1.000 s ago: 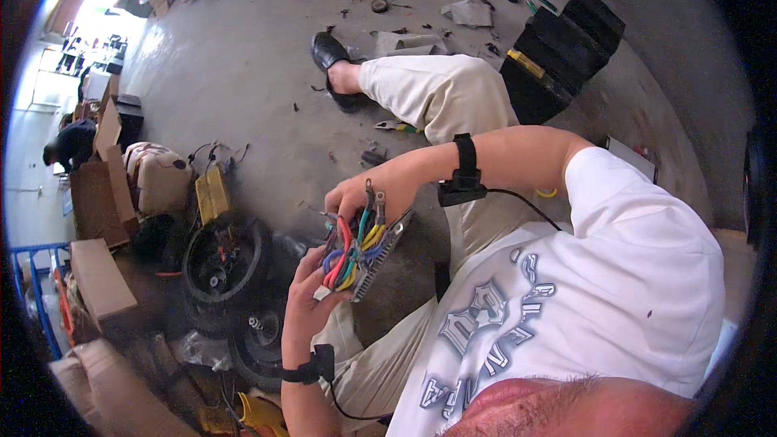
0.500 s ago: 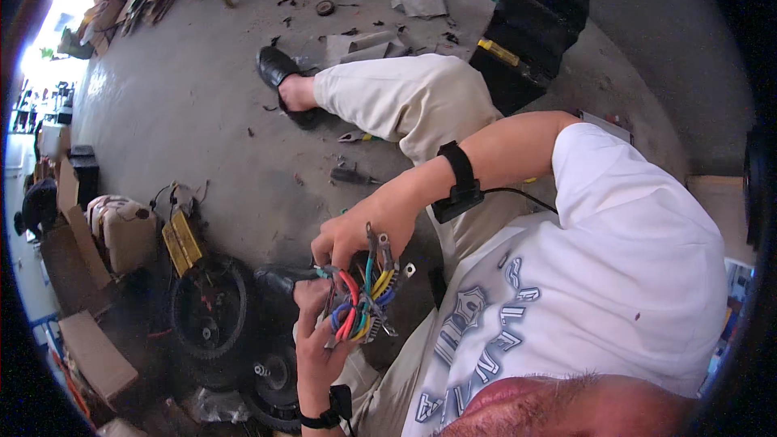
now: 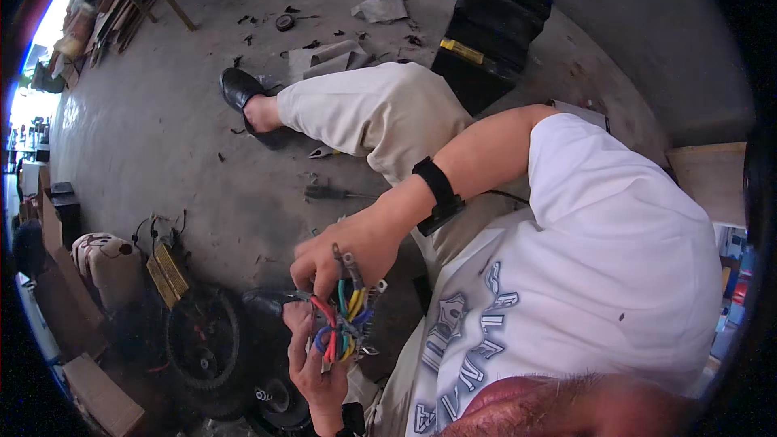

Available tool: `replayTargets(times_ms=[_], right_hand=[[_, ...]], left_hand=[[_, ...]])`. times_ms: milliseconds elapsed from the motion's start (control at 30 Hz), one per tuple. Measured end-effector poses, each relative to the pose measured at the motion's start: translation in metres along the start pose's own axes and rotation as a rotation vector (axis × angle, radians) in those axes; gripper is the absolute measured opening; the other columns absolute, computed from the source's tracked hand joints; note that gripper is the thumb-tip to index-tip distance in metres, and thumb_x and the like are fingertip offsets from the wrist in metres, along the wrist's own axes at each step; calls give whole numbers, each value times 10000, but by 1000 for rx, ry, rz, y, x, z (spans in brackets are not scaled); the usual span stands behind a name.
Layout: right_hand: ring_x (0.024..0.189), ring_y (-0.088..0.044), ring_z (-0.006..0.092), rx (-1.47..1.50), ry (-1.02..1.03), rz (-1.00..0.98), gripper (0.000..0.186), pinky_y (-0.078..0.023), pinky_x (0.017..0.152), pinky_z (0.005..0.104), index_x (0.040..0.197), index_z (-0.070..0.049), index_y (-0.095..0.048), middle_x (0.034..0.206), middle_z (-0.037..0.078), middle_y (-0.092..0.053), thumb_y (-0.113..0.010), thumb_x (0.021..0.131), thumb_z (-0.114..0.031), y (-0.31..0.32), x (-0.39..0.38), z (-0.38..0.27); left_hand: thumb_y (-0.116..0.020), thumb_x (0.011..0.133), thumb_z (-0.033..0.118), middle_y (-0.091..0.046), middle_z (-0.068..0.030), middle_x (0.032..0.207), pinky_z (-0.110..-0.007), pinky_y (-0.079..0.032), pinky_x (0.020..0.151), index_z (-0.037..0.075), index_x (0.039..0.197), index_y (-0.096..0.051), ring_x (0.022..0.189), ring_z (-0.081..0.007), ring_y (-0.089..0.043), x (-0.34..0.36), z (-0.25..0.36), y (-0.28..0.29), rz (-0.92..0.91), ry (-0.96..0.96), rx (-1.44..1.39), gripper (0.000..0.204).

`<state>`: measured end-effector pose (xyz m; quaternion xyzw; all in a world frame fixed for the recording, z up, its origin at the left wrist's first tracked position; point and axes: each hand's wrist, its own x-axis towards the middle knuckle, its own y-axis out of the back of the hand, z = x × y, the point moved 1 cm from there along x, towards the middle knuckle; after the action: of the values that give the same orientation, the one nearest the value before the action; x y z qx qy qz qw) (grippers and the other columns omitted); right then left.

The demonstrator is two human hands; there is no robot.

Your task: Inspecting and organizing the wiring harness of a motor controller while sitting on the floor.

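Observation:
My left hand [image 3: 314, 374], low in the middle of the view, grips a finned metal unit [image 3: 365, 328] with a thick bundle of red, blue, green and yellow wires [image 3: 344, 328] ending in metal lugs. Above it, my right hand [image 3: 348, 247] bends its fingers down at the upper end of the wires, closed on something small that I cannot make out. The back of that hand hides part of the unit. Both wrists carry black straps, the right one [image 3: 433, 186] clearly visible.
My outstretched leg [image 3: 332, 113] crosses the floor. At lower left are wheels [image 3: 202, 336], a yellow part [image 3: 166, 275] and cardboard [image 3: 101, 396]. Screwdriver-like tool [image 3: 320, 193], tape roll [image 3: 284, 22] and scraps lie around. A black folded case [image 3: 490, 28] stands at upper right.
Both hands and the wired unit have moved lower in the view, the left hand more so. The surroundings have shifted leftward as the camera turned. My fingers remain around the unit.

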<state>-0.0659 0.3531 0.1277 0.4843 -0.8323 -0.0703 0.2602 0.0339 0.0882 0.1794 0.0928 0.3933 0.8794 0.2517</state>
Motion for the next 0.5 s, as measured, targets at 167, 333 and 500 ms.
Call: replayTargets(times_ms=[167, 333, 500], right_hand=[[1164, -541, 352, -2, -115, 200, 434, -489, 977, 422, 1084, -51, -714, 1194, 133, -583, -816, 664, -87, -16, -9, 0], [1163, -556, 360, -192, -111, 277, 421, -486, 988, 434, 1044, -23, -720, 1170, 162, -604, -817, 636, -60, -33, -17, -6], [1122, -581, 382, -216, -96, 618, 268, -491, 967, 459, 932, -65, -730, 1197, 162, -645, -773, 671, -109, -49, -19, -19]], left_hand=[[-762, 847, 219, -623, -205, 1343, -545, -443, 1082, 35, 1187, -701, 1317, -482, -544, -4, 4, -9, 98, -61, 87, 391], [-782, 855, 289, -611, -205, 1370, -552, -427, 1095, 23, 1228, -685, 1350, -489, -514, -12, 9, -20, 201, 4, 64, 468], [-766, 885, 309, -592, -219, 1405, -557, -411, 1107, -8, 1280, -661, 1380, -496, -478, -14, 16, -30, 311, 35, 145, 517]])
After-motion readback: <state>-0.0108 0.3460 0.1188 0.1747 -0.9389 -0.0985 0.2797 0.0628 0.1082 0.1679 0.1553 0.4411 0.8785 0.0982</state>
